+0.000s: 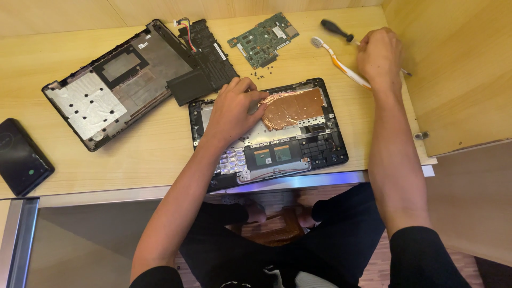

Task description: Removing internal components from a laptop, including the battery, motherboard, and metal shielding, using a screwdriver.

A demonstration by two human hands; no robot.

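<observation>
An opened laptop base (320, 149) lies on the wooden desk (149, 149) in front of me, with a copper foil sheet (293, 106) over its upper part. My left hand (232, 109) rests flat on the base, fingertips touching the left edge of the copper sheet. My right hand (380, 53) is at the far right of the desk, fingers closed around the end of an orange and white toothbrush (341, 66). A black-handled screwdriver (337, 29) lies just beyond the brush.
A detached laptop bottom cover (106, 90) sits at the left with a black battery (205, 53) next to it. A green circuit board (262, 40) and several small screws (262, 69) lie at the back. A black phone (21, 157) is at the far left. A wooden wall (458, 69) bounds the right.
</observation>
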